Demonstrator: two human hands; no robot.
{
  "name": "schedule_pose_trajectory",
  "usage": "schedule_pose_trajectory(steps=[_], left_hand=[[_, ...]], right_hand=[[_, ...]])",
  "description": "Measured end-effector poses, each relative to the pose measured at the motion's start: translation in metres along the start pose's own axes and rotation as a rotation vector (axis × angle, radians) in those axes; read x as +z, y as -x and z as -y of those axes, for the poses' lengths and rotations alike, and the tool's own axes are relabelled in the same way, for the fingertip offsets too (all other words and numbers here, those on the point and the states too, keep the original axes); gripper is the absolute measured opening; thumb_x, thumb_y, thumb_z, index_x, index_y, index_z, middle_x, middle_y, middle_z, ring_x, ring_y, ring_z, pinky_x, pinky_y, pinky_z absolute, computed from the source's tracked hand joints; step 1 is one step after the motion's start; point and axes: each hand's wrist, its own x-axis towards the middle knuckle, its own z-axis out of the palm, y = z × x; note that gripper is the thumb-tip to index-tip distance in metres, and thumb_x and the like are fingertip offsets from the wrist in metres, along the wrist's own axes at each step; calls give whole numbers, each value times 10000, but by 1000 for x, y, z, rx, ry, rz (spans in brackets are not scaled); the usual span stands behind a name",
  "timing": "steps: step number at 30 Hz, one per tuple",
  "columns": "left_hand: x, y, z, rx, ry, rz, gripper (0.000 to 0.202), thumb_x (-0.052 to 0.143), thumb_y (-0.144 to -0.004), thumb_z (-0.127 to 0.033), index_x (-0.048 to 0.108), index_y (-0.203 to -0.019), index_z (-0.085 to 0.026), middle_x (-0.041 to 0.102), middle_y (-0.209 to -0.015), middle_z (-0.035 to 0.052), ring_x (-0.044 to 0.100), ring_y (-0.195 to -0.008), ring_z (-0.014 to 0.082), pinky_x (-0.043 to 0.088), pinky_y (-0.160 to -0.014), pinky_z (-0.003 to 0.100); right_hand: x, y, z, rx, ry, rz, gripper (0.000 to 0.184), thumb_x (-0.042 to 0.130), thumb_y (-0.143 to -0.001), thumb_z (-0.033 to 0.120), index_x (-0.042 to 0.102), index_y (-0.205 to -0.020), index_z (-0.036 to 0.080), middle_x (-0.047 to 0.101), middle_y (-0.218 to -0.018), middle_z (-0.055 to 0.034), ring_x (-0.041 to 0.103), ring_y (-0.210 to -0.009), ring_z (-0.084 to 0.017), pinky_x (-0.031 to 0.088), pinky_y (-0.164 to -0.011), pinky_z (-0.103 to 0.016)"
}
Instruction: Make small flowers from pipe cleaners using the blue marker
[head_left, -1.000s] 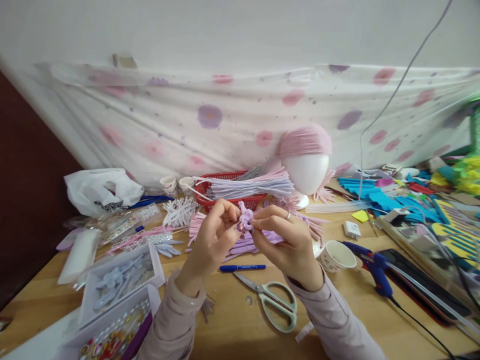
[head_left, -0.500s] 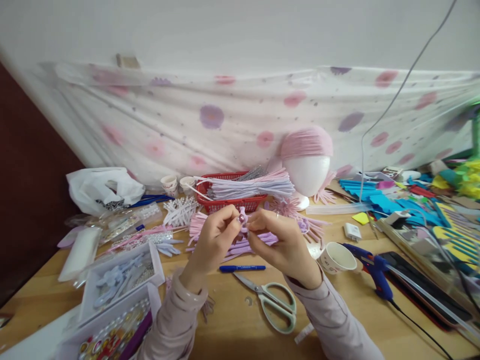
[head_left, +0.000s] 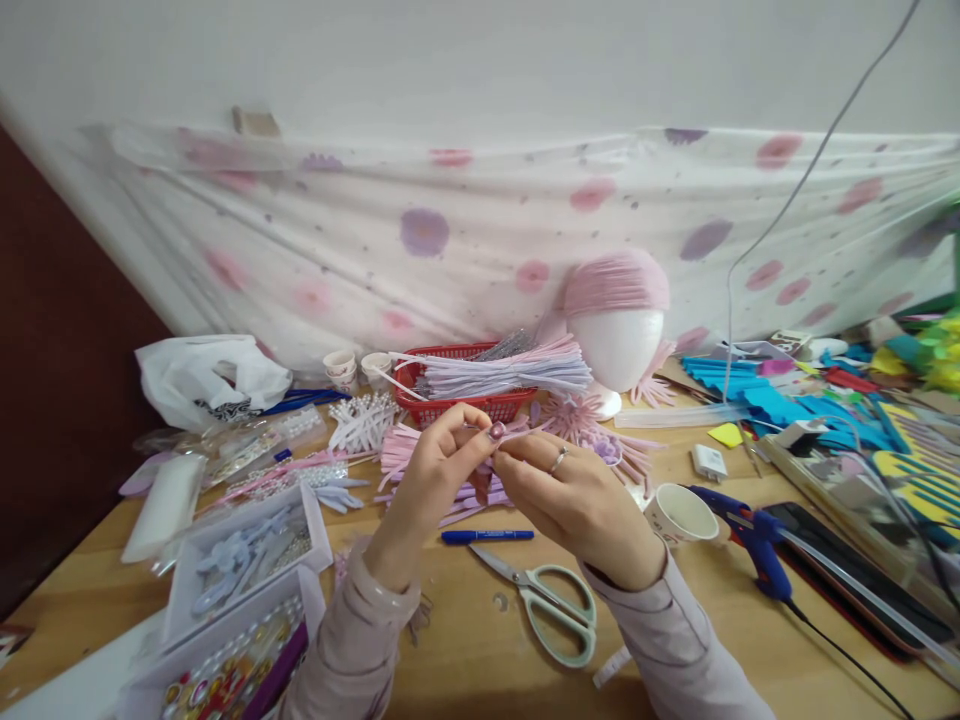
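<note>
My left hand (head_left: 442, 465) and my right hand (head_left: 574, 490) meet over the middle of the table, fingertips pinched together. Between them is a small lilac pipe cleaner piece (head_left: 517, 430), mostly hidden by the fingers. A shiny mauve spot shows at my left thumb tip; whether it is a bead or the nail I cannot tell. Behind and below the hands lie bundles of purple pipe cleaners (head_left: 457, 508) and pink pipe cleaners (head_left: 397, 450). A blue marker (head_left: 487, 537) and open-bladed scissors (head_left: 555, 605) with pale green handles rest nearer to me.
A red basket (head_left: 431, 410) bearing pipe cleaners stands behind, beside a white mannequin head (head_left: 619, 345) with a pink wrap. Trays of pale blue pieces (head_left: 326, 540) and beads (head_left: 315, 600) are left. Right are a paper cup (head_left: 682, 515), blue glue gun (head_left: 765, 550) and phone (head_left: 862, 580).
My right hand has turned over, its back now facing up with the ring showing. The fingertips have come closer together, and the lilac piece is more covered than before.
</note>
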Motion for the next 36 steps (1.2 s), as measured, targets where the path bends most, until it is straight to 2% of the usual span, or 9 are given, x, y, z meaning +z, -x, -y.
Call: schedule_pose_trajectory(steps=[5, 11, 16, 22, 26, 29, 32, 34, 36], left_hand=[[9, 2, -2, 161, -119, -164, 218, 583, -835, -359, 523, -749, -167, 523, -581, -45, 514, -500, 83, 426, -501, 200], [10, 5, 2, 199, -336, -177, 180, 532, -864, -299, 496, -733, -180, 450, -620, -52, 427, -544, 84, 346, -510, 197], [14, 5, 6, 195, -293, -186, 150, 482, -888, -289, 482, -773, -192, 430, -660, -46, 405, -585, 99, 337, -548, 208], [23, 7, 15, 266, -107, -293, 177, 470, -913, -317, 467, -783, -198, 378, -691, -38, 346, -608, 103, 314, -569, 216], [29, 11, 20, 331, -19, -317, 221, 462, -921, -373, 467, -777, -205, 355, -664, -41, 312, -561, 101, 298, -528, 221], [31, 15, 20, 413, -69, -339, 208, 471, -919, -377, 503, -802, -208, 397, -666, -34, 354, -562, 101, 328, -535, 220], [30, 18, 19, 497, -122, -361, 184, 499, -908, -366, 525, -815, -210, 453, -670, -30, 416, -572, 98, 357, -537, 211], [29, 17, 17, 546, -145, -383, 171, 514, -904, -348, 529, -810, -206, 474, -663, -35, 437, -567, 89, 367, -533, 197], [26, 15, 14, 547, -177, -383, 171, 524, -900, -334, 534, -798, -198, 480, -636, -44, 433, -539, 75, 361, -513, 182]], right_hand=[[1, 5, -7, 50, -25, -86, 157, 435, -899, 104, 567, -857, 177, 629, -764, -71, 589, -720, -168, 456, -622, -260], [7, 3, -3, 132, 84, 37, 172, 422, -891, 156, 522, -753, 176, 558, -651, -36, 526, -589, -162, 363, -523, -264], [10, -1, 0, 87, 144, 68, 219, 380, -919, 145, 508, -744, 174, 537, -663, -37, 484, -580, -152, 334, -522, -264], [5, -3, -4, 4, 49, 42, 269, 333, -941, 150, 511, -742, 173, 505, -679, -43, 451, -623, -161, 363, -564, -269], [2, -2, -4, 38, -154, -53, 242, 372, -907, 123, 477, -698, 185, 435, -631, -4, 396, -576, -133, 319, -526, -256], [2, 0, -1, 143, -376, -132, 231, 420, -869, 113, 460, -654, 185, 411, -592, 20, 379, -537, -106, 304, -505, -244], [6, 2, -1, 352, -770, -131, 253, 460, -890, 193, 481, -639, 177, 431, -535, 36, 426, -482, -86, 349, -467, -214], [11, 2, -2, 510, -1124, -64, 276, 474, -905, 287, 489, -653, 175, 423, -501, 54, 421, -401, -74, 365, -398, -197], [16, 1, -3, 613, -1353, -13, 283, 483, -903, 345, 485, -677, 175, 409, -491, 67, 392, -346, -66, 348, -338, -190]])
